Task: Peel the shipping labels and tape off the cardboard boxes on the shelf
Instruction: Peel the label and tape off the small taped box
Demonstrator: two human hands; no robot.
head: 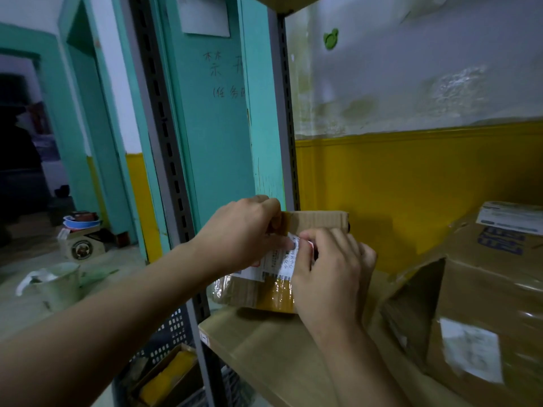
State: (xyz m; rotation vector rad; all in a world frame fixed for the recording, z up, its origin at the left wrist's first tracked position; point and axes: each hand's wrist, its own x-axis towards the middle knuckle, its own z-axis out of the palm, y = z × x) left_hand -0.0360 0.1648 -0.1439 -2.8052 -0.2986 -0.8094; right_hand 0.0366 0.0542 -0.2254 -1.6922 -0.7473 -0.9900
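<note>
A small cardboard box [320, 220] stands on the shelf board [264, 342], wrapped in glossy tape, with a white shipping label [277, 264] on its near face. My left hand [244, 233] grips the box's top left corner, fingers curled over the edge. My right hand [332, 268] pinches the label's upper right edge with thumb and fingers. The hands hide much of the label and the box front.
A large dented cardboard box [482, 304] with white labels fills the shelf's right side. A slotted metal upright [173, 183] rises at the left of the shelf. Below it sit a dark plastic crate [173, 327] and, on the floor, a metal bucket [58, 286].
</note>
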